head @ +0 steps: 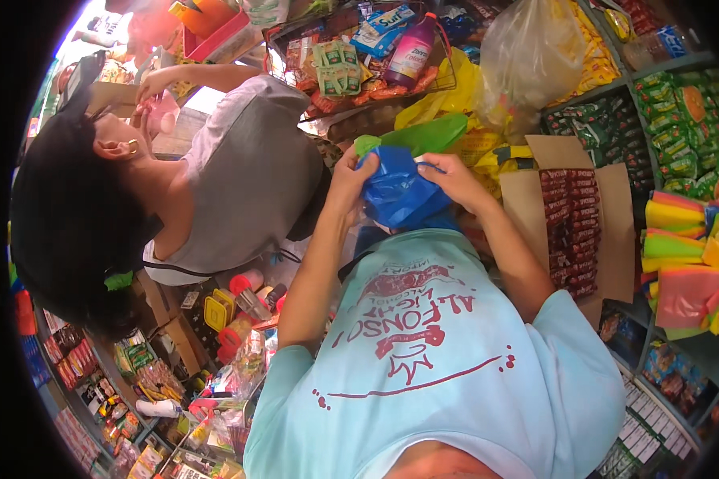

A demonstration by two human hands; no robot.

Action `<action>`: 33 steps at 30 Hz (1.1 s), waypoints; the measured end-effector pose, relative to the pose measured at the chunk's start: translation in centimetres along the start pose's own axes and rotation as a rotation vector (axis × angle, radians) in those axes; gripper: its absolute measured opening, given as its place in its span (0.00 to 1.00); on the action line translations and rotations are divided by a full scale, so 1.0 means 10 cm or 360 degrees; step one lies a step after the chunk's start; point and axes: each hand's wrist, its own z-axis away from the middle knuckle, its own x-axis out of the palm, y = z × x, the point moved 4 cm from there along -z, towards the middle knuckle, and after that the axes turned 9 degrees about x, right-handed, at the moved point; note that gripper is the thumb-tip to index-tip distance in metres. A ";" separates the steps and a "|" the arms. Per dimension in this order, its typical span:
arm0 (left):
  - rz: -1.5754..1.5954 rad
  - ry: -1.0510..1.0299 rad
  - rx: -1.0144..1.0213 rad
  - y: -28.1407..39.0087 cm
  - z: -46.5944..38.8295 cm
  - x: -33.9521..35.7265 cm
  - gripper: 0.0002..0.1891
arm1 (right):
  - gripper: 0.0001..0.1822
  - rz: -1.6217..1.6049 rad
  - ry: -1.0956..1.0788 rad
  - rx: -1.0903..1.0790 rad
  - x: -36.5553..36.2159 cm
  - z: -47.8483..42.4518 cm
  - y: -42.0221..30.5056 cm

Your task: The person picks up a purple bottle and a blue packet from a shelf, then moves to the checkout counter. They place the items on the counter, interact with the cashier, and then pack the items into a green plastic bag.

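A blue plastic bag (398, 185) is stretched between my two hands, just in front of my chest. My left hand (355, 175) pinches its left edge between thumb and fingers. On the other side, my right hand (449, 176) grips the bag's upper right rim. A green plastic bag (425, 136) shows right behind the blue one, close to my left fingertips; whether I hold it too is hidden. What the blue bag contains, if anything, cannot be seen.
A wire basket (452, 76) beyond my hands holds a purple bottle (410, 52) and sachets. To my left stands another person (245, 161). An open carton (614, 233) of red packets is at my right, beside shelves of green packets (671, 138). Yellow bags (443, 99) lie ahead.
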 end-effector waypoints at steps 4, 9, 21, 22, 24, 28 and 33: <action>-0.0246 -0.0159 0.0010 0.15 0.02 0.11 0.28 | 0.19 0.0134 -0.0336 0.0133 -0.22 0.05 0.00; -0.0202 0.0003 0.0130 0.13 -0.16 0.22 0.23 | 0.42 0.0425 -0.0752 0.0072 -0.32 0.08 -0.45; -0.0447 0.0380 0.0193 0.20 -0.81 0.27 0.14 | 0.31 0.1253 0.0406 -0.0975 -0.28 -0.65 -0.92; -0.0486 0.0411 0.0235 0.18 -0.86 0.25 0.14 | 0.30 0.1291 0.0401 -0.0846 -0.30 -0.71 -0.88; -0.0565 0.0458 0.0342 0.16 -0.98 0.19 0.13 | 0.28 0.1348 0.0352 -0.0664 -0.35 -0.77 -0.96; -0.0747 0.0442 0.0320 0.28 -1.01 -0.01 0.14 | 0.29 0.0880 0.0145 -0.0358 -0.62 -0.93 -0.84; -0.2099 0.0393 0.0530 0.65 -0.55 -0.21 0.11 | 0.35 0.0250 -0.0125 0.0126 -0.95 -0.96 -0.74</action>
